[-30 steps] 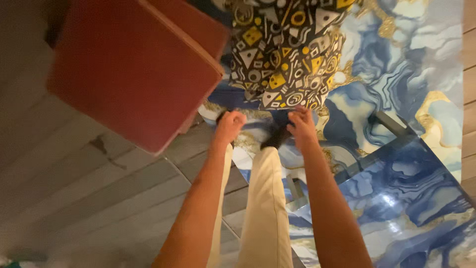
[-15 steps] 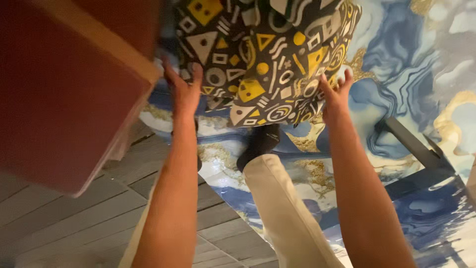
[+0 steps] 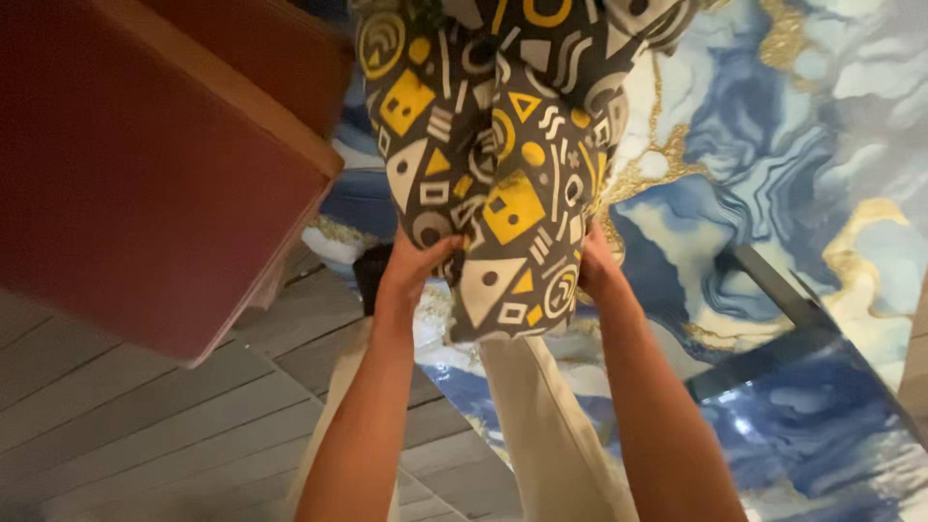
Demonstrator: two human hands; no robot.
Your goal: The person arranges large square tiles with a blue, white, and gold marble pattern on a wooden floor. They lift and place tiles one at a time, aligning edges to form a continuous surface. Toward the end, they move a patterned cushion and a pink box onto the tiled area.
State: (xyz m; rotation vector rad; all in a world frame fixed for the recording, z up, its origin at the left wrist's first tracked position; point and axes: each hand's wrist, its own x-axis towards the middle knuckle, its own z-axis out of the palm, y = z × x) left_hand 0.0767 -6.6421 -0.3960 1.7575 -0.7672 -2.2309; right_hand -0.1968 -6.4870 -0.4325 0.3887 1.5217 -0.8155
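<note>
A dark grey cushion (image 3: 493, 145) patterned with yellow and white shapes hangs in front of me. My left hand (image 3: 411, 271) grips its lower left edge. My right hand (image 3: 592, 266) grips its lower right edge, partly hidden behind the fabric. Both forearms reach up from the bottom of the view. My legs in light trousers (image 3: 541, 435) show below the cushion.
A red-brown upholstered seat (image 3: 145, 164) fills the upper left. A blue, white and gold marbled rug (image 3: 773, 155) covers the floor on the right, with a dark-framed glass table (image 3: 802, 338) over it. Grey plank flooring (image 3: 126, 425) lies at lower left.
Both hands have moved closer together on the cushion's lower edge and lifted it nearer the camera. The red-brown seat looms larger on the left.
</note>
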